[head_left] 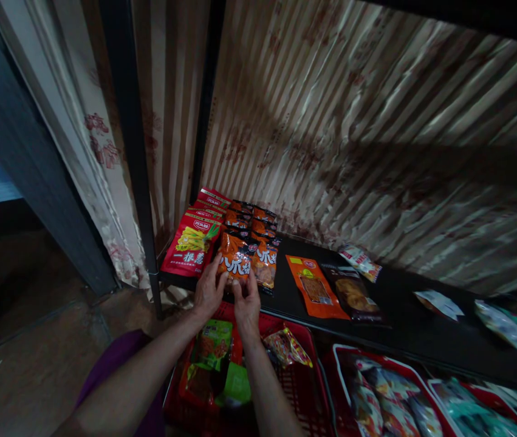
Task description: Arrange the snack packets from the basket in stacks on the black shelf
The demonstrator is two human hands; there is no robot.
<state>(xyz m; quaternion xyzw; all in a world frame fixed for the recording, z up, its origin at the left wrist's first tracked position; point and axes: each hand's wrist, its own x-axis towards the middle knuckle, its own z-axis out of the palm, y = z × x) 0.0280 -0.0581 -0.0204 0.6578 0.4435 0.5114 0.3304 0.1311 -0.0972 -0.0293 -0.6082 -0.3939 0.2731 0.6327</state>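
Observation:
My left hand (210,288) and my right hand (246,297) grip the lower left and lower right sides of an orange and black snack bag (236,252). The bag stands tilted back at the front of a row of like bags on the dark shelf. Just to its right is a matching orange and black bag (265,261), with more of the same stacked behind. On the left, close to my left hand, red snack packets (193,243) with yellow pictures lean in a row.
An orange packet (315,288) and a brown packet (353,291) lie on the black shelf (399,297). Below it stand a red basket (301,400) with green packets (215,343) and more filled baskets (388,394). A black post (137,139) rises at left; curtain hangs behind.

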